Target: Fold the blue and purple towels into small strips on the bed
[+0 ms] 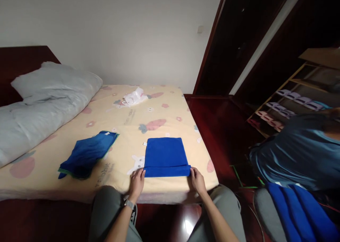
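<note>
A bright blue cloth (166, 153) lies flat on the bed near its front edge, with a narrow strip folded over along the side closest to me. A small white tag (145, 143) sticks out at its left. My left hand (137, 181) is closed on the left end of the folded strip, thumb and fingers pinching it. At the opposite end, my right hand (198, 180) pinches the strip's right corner. To the left lies a loose pile of blue cloths (89, 153) with green edging, apart from both hands.
A crumpled white plastic bag (135, 97) rests farther back on the patterned bed sheet (119, 121). A grey quilt (58, 93) is heaped at left. At right are a person in a dark shirt (294, 150), several rolled blue cloths (300, 210) and a slipper rack (289, 79).
</note>
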Demonstrator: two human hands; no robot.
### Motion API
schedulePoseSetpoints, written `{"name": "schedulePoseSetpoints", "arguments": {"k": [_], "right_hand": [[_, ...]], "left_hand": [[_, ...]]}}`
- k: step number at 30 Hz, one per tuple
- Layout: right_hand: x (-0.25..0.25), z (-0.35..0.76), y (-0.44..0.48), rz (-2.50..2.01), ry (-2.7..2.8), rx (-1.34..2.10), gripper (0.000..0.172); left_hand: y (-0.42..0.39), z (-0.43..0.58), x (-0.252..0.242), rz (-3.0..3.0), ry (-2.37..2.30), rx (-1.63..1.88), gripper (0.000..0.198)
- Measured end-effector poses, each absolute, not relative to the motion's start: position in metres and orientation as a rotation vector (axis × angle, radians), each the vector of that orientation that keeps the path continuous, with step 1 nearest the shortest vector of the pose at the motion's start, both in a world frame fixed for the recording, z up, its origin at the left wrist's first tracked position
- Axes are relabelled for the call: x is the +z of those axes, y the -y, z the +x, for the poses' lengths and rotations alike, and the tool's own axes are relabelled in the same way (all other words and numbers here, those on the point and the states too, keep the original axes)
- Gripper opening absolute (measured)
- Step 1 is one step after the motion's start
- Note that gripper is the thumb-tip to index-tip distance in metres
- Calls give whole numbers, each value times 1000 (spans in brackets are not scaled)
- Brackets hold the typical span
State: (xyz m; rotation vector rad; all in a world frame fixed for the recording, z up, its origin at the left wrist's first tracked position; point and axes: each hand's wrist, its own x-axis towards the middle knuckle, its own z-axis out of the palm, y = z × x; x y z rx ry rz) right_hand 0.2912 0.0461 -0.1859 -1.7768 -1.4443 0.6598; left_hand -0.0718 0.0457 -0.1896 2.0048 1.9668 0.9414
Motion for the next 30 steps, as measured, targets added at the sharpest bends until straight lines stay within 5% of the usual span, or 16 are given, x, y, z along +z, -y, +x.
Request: {"name": "schedulePoseSetpoints", "arguments": {"k": [21,30], "right_hand": [[-178,298,-30,-1814,1506,701,48],[-177,294,-25,-2066,1728,449,42]], "left_hand": [[-31,-71,-175,2015,-2076,794,34],[-23,-62,-168,2045,-2138,639,28]]}}
